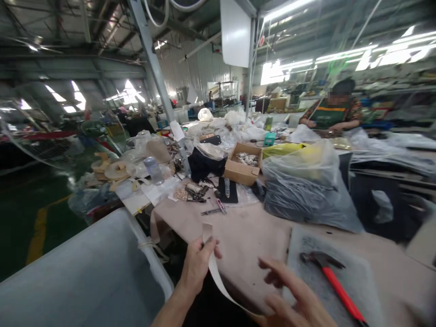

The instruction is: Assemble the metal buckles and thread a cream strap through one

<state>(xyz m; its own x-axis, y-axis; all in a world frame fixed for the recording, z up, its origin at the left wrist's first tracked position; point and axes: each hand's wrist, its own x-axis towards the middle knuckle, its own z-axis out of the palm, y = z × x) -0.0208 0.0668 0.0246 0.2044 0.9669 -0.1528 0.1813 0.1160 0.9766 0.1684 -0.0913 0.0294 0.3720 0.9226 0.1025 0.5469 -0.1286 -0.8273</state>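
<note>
A long pale strip point(218, 277) is pinched between the thumb and fingers of my left hand point(199, 261), its short upper end standing above the thumb. From there the strip curves down and right towards the bottom edge. Near its lower end is my right hand point(289, 290), slightly blurred, with thumb and fingers apart; whether the strip touches its palm I cannot tell. To the right, a claw hammer point(335, 281) with a red handle lies on a grey slab point(361, 272). Thread snips point(221, 206) and a slim metal tool point(210, 211) rest beyond my left hand.
The cloth-covered table point(245, 240) carries an open cardboard box point(240, 172) of small parts and a large plastic bag point(306, 190). A big grey bin point(85, 272) stands at the left against the table. Across the table sits a person point(335, 113).
</note>
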